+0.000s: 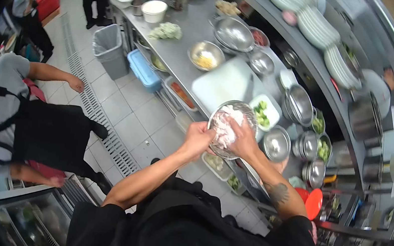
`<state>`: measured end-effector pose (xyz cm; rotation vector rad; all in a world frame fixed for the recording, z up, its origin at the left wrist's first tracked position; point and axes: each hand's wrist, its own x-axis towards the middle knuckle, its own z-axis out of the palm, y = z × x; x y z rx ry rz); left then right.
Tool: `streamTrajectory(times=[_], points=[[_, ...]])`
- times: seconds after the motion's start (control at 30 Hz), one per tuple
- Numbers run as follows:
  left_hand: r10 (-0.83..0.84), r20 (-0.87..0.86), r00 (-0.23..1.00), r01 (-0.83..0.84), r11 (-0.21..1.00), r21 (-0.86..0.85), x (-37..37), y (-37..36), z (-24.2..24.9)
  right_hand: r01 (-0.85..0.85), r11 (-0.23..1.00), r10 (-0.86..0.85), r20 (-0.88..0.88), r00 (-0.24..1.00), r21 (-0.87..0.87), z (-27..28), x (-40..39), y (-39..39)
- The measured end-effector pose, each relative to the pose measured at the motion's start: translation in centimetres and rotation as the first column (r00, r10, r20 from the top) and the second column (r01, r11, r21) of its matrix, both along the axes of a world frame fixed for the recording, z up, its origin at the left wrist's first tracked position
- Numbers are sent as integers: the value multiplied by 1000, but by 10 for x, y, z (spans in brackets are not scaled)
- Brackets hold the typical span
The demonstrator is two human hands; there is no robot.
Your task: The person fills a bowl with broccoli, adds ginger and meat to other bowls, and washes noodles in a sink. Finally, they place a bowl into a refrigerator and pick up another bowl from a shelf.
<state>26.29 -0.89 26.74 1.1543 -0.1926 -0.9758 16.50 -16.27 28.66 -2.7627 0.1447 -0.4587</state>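
A round metal bowl [223,152] is held in front of me at the near edge of the steel counter. In it lie pale pink pieces that look like raw meat [225,129], coated with white powder. My left hand [198,139] grips the bowl's left rim, its fingers closed around it. My right hand [243,138] reaches into the bowl from the right, with its fingers curled into the coated pieces and their tips partly hidden. Just beyond the bowl are a white cutting board [225,84] and a white tray of green vegetables [262,113].
A knife [249,86] lies on the board. Metal bowls [275,144] crowd the counter's right side, below a shelf of stacked plates [319,27]. A co-worker [41,121] stands at left, near a floor drain [101,119]. A grey bin [111,50] stands beside the counter.
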Motion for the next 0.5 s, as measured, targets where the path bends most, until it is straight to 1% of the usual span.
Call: streamTrajectory(times=[0.03, 0.1, 0.13, 0.2, 0.23, 0.3, 0.33, 0.37, 0.4, 0.43, 0.5], points=[[29, 12, 1000, -29, 1000, -12, 24, 11, 1, -29, 1000, 29, 12, 1000, -12, -4, 36, 6], [66, 29, 997, -67, 997, 35, 68, 36, -7, 59, 972, -37, -100, 994, 227, -12, 98, 19], [85, 29, 996, -87, 995, 54, 92, 40, -27, 43, 971, -21, -95, 995, 236, -15, 127, 22], [126, 3, 992, -126, 990, 64, 134, 56, -18, -83, 933, 77, 29, 997, 350, -22, 178, 29], [153, -22, 988, -152, 987, 60, 153, 62, -15, -59, 921, 39, 58, 998, 384, -16, 199, 37], [157, -16, 988, -156, 987, 41, 192, 65, -18, -23, 883, 13, 24, 1000, 468, -16, 244, 37], [180, -29, 983, -178, 983, 50, 211, 63, -17, -17, 882, 1, 35, 999, 471, -15, 266, 34], [198, -43, 979, -195, 979, 61, 226, 60, -16, -28, 885, 27, 9, 1000, 465, -15, 284, 31], [185, -35, 982, -184, 982, 31, 247, 54, -19, -35, 888, 48, -17, 999, 459, -17, 302, 27], [156, -22, 988, -155, 987, 29, 267, 49, -22, -14, 888, 18, -5, 1000, 459, -23, 321, 21], [161, -15, 987, -160, 985, 57, 308, 32, -31, -64, 847, 92, -27, 995, 527, -45, 357, 1]])
